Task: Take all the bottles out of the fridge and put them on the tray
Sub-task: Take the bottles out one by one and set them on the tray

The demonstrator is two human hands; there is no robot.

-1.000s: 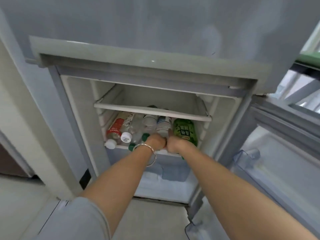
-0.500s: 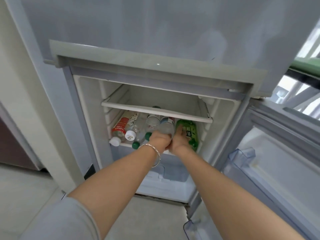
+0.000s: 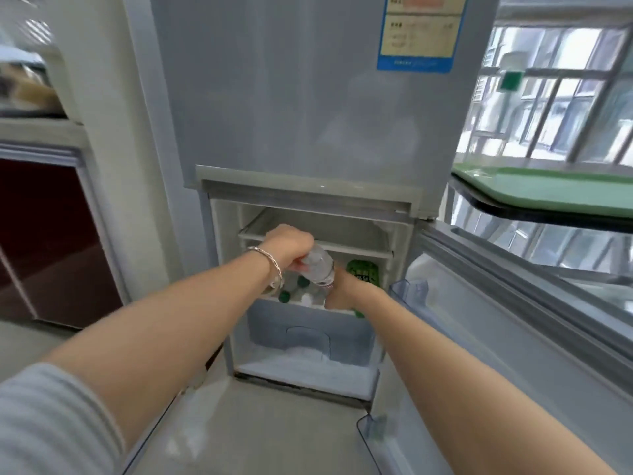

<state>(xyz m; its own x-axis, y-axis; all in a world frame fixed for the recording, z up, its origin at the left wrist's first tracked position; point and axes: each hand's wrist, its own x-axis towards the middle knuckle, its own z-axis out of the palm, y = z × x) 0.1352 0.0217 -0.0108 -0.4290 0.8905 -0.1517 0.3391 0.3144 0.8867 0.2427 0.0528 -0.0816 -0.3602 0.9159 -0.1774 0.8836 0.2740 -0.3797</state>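
Note:
The fridge's [image 3: 308,97] lower compartment stands open. My left hand [image 3: 291,245] is shut on a clear bottle [image 3: 319,268], held tilted just in front of the middle shelf [image 3: 342,246]. Below it my right hand [image 3: 342,293] is closed over the neck end of a green bottle [image 3: 363,273] lying on the shelf; a green cap [image 3: 359,314] pokes out under the hand. Several other bottles lie on the shelf, showing green caps [image 3: 284,296] and a white cap [image 3: 306,299]. The green tray [image 3: 548,190] sits on a dark counter to the right.
The open fridge door [image 3: 513,337] swings out at the right, with a clear door bin [image 3: 409,289] close to my right arm. A dark red cabinet [image 3: 44,234] stands at the left. Windows [image 3: 555,90] are behind the tray. Grey floor lies below.
My left hand has lifted a clear bottle up off the shelf. My right hand has shifted onto the green bottle's front end. The view has pulled back and up, showing the tray.

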